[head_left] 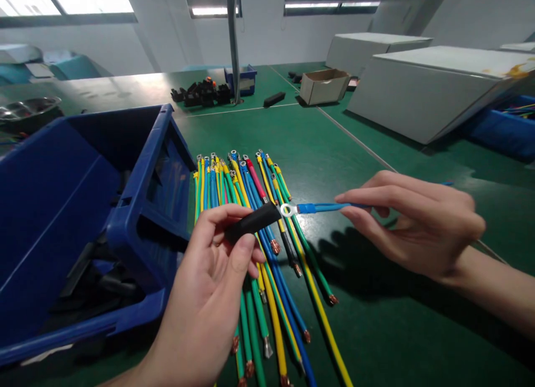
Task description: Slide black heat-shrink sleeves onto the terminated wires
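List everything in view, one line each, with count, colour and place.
black sleeve: one, black, pinched in the left hand
blue wire: one, blue with a silver ring terminal, in the right hand, terminal at the sleeve's end
loose wires: many, yellow, green, blue, red, fanned mid-table
large bin: one, blue, left, dark pieces inside
cardboard box: one, brown, far centre
white case: one, white, right rear
table: one, green
left hand: lower centre
right hand: right

Left of the grip joining tube [252, 223] and blue wire [326, 207], a bin [165, 175] blocks passage; cables [234, 186] lie just beneath. Rightward and beyond, bare mat [334, 153] is open.
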`<action>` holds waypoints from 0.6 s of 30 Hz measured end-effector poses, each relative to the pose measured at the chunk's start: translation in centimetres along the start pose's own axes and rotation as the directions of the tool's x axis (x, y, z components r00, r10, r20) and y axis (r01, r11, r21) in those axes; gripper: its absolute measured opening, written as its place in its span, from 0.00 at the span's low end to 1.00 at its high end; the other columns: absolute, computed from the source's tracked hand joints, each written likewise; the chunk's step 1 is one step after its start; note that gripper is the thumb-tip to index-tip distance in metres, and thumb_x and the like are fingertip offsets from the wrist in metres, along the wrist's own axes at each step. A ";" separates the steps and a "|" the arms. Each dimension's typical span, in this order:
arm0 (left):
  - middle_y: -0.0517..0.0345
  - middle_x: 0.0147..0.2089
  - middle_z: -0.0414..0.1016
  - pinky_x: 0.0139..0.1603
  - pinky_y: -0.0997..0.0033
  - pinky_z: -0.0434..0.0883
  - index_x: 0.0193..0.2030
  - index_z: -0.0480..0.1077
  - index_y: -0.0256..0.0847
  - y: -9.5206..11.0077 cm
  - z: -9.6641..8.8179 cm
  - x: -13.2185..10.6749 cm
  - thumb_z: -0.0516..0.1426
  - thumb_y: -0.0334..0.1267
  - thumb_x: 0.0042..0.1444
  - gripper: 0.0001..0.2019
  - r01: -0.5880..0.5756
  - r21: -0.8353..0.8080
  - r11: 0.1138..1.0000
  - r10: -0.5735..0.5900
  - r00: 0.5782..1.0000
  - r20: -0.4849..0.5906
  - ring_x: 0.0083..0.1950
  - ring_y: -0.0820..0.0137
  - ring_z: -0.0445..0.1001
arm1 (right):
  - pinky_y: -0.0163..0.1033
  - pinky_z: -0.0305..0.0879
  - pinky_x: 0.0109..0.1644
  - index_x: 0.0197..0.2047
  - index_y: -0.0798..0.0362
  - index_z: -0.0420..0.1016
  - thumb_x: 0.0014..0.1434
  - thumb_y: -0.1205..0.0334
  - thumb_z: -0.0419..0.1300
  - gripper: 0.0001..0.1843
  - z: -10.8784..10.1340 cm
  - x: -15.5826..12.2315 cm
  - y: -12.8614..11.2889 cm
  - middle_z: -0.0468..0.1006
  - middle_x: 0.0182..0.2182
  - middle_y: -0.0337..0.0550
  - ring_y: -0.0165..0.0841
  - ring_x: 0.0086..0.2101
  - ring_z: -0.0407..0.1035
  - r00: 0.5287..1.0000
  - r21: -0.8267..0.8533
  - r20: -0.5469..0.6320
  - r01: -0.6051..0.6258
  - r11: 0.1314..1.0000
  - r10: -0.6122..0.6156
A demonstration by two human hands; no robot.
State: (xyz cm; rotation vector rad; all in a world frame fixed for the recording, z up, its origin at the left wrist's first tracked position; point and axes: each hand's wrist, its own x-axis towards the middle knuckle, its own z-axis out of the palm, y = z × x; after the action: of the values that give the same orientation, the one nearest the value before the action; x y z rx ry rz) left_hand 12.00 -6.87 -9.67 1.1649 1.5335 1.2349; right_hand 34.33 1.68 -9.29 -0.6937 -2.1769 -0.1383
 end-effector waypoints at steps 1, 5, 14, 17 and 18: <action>0.59 0.35 0.76 0.33 0.76 0.74 0.49 0.66 0.43 0.1 0.1 -0.1 0.58 0.41 0.61 0.12 0.002 -0.003 1.000 -0.002 1.000 -0.005 0.30 0.75 0.74 | 0.35 0.61 0.23 0.37 0.47 0.76 0.60 0.67 0.63 0.05 0.0 0.1 0.0 0.76 0.24 0.38 0.27 0.22 0.67 1.000 0.012 0.000 -0.005 1.000 0.005; 0.62 0.33 0.74 0.37 0.77 0.74 0.49 0.66 0.44 0.6 0.4 -0.5 0.57 0.40 0.61 0.11 0.070 -0.005 0.998 -0.070 0.997 -0.044 0.32 0.75 0.74 | 0.35 0.61 0.23 0.37 0.47 0.76 0.60 0.68 0.63 0.05 -0.1 0.1 0.6 0.76 0.24 0.37 0.27 0.21 0.65 1.000 0.025 -0.002 -0.014 1.000 0.014; 0.61 0.31 0.74 0.28 0.78 0.73 0.48 0.67 0.43 0.2 0.1 -0.1 0.60 0.43 0.57 0.13 0.008 -0.010 1.000 -0.008 0.999 -0.034 0.28 0.74 0.73 | 0.35 0.63 0.23 0.36 0.47 0.78 0.59 0.67 0.65 0.04 -0.1 0.1 0.6 0.78 0.25 0.39 0.29 0.23 0.69 1.000 0.027 -0.004 0.026 0.999 -0.026; 0.61 0.31 0.74 0.27 0.78 0.72 0.47 0.68 0.43 0.4 0.2 -0.3 0.60 0.41 0.57 0.12 0.002 -0.013 1.000 -0.003 0.999 -0.048 0.27 0.74 0.71 | 0.36 0.65 0.24 0.37 0.46 0.79 0.59 0.66 0.65 0.04 -0.2 0.2 0.2 0.79 0.25 0.39 0.29 0.23 0.70 0.999 0.021 0.017 0.034 0.999 -0.034; 0.61 0.31 0.74 0.27 0.78 0.72 0.46 0.69 0.43 0.4 0.2 -0.3 0.60 0.41 0.57 0.11 -0.005 -0.014 1.000 0.004 0.998 -0.056 0.27 0.75 0.71 | 0.36 0.65 0.25 0.37 0.46 0.79 0.59 0.66 0.65 0.04 -0.2 0.3 0.1 0.79 0.25 0.39 0.29 0.23 0.71 0.999 0.018 0.025 0.039 0.999 -0.039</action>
State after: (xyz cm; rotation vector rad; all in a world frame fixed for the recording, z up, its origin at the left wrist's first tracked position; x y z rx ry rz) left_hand 12.35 -7.08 -9.35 1.1337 1.5608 1.2891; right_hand 34.40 1.80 -8.97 -0.6467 -2.2139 -0.1311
